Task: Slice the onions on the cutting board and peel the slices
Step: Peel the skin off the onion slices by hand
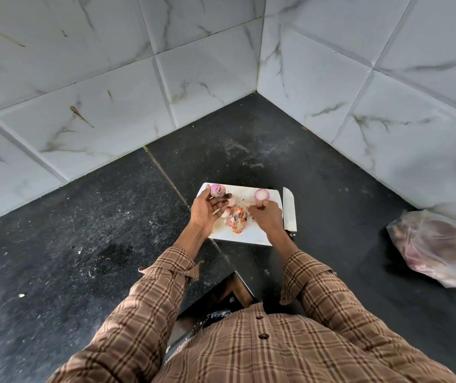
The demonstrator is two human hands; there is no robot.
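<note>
The table (83,230) is a dark, speckled stone surface that fills a corner, with a thin seam running across it from the far left wall toward the near edge. Small pale crumbs and dusty marks lie on it, mostly on the left part. Two walls of white marble-pattern tiles (110,78) with grey and brown veins meet at the far corner. Near the right edge of the table lies a thin plastic bag (439,247) (its content looks pinkish, but it is too blurred to name). Below the near edge something black and shiny (213,317) is visible.
</note>
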